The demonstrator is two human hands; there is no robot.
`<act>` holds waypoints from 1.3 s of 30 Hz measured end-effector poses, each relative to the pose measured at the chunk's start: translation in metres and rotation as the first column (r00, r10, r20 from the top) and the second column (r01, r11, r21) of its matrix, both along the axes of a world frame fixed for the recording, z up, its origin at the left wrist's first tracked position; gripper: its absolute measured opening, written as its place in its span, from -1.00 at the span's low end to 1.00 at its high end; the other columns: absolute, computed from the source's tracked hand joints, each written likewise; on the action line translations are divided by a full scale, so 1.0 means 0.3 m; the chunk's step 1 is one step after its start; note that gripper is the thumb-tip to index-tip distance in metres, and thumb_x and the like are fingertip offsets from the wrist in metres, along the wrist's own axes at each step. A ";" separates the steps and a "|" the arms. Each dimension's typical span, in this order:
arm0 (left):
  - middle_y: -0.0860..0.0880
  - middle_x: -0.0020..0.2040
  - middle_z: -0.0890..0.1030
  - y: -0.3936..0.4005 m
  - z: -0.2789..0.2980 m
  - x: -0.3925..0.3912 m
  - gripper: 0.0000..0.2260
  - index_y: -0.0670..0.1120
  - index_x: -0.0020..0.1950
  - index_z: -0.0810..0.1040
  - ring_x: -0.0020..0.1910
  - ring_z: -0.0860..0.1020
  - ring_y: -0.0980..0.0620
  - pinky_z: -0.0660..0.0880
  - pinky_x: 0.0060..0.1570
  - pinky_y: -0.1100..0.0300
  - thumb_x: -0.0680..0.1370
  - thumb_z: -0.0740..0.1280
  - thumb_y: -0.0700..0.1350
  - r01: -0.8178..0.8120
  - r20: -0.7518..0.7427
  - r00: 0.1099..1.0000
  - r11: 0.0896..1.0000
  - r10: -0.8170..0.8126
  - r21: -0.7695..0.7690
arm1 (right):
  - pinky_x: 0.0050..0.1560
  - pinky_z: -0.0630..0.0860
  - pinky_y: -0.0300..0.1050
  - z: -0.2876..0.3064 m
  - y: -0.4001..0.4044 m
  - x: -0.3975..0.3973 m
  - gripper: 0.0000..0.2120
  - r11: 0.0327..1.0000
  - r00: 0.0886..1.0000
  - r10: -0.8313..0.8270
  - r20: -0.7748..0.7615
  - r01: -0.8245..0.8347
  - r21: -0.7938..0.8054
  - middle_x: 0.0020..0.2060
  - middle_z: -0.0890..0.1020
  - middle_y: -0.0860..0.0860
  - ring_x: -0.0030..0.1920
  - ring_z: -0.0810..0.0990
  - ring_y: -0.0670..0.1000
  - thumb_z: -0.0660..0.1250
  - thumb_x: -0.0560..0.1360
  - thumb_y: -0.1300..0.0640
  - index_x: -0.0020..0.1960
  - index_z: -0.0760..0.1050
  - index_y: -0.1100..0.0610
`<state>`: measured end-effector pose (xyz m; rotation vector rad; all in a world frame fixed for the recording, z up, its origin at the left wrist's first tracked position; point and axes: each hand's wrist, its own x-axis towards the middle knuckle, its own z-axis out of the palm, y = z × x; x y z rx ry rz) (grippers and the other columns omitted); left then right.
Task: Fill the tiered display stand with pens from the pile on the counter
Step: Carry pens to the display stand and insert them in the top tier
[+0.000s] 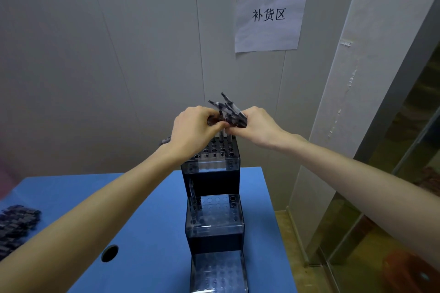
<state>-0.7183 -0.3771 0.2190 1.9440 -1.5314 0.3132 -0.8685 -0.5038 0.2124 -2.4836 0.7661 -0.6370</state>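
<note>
Key relation: the bundle of dark, clear-barrelled plastic pens sits at frame centre, directly above the top tier of the smoky translucent stepped acrylic display stand; the holes lie straight below both hands.
Pen axis: the bundle fans up and to the right; one or two pens stand near upright, tips in the back holes.
Left hand: fingers curled, pinching a pen beside the bundle.
Right hand: gripping the bundle; equally near.
Stand: middle and bottom tiers look unfilled.
Pile: dark pens heaped at the left edge on the blue counter.
</note>
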 end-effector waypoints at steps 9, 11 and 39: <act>0.03 -0.39 0.56 0.006 0.002 0.007 -0.65 -0.03 -0.23 0.57 -0.35 0.53 -0.06 0.48 -0.31 0.09 0.61 0.32 0.19 -0.047 0.037 0.998 0.996 0.044 0.073 | -0.39 0.26 -0.10 0.017 0.014 -0.003 -0.61 1.000 0.995 -0.016 -0.103 0.014 -0.020 -0.49 0.44 -0.05 -0.40 0.40 0.03 0.49 0.46 -0.15 -0.39 0.40 -0.02; 0.01 -0.33 0.58 -0.004 0.021 0.012 -0.65 -0.03 -0.20 0.54 -0.30 0.55 -0.11 0.46 -0.28 0.06 0.63 0.29 0.19 -0.065 0.093 0.994 0.990 0.053 0.123 | -0.40 0.26 -0.11 0.025 0.022 -0.002 -0.61 0.997 0.992 -0.045 -0.120 0.036 -0.069 -0.47 0.47 -0.04 -0.40 0.43 0.01 0.48 0.46 -0.15 -0.38 0.40 -0.02; -0.07 -0.10 0.48 0.056 0.065 0.032 -0.89 -0.05 0.03 0.21 -0.22 0.40 0.07 0.39 -0.17 0.15 0.74 0.09 -0.10 0.233 -0.646 0.731 0.970 -0.222 -0.069 | -0.18 0.39 -0.14 0.010 0.001 -0.034 -0.70 0.948 0.919 -0.105 0.379 -0.023 0.318 -0.30 0.52 0.03 -0.27 0.45 -0.05 0.27 0.65 -0.07 -0.02 0.67 0.09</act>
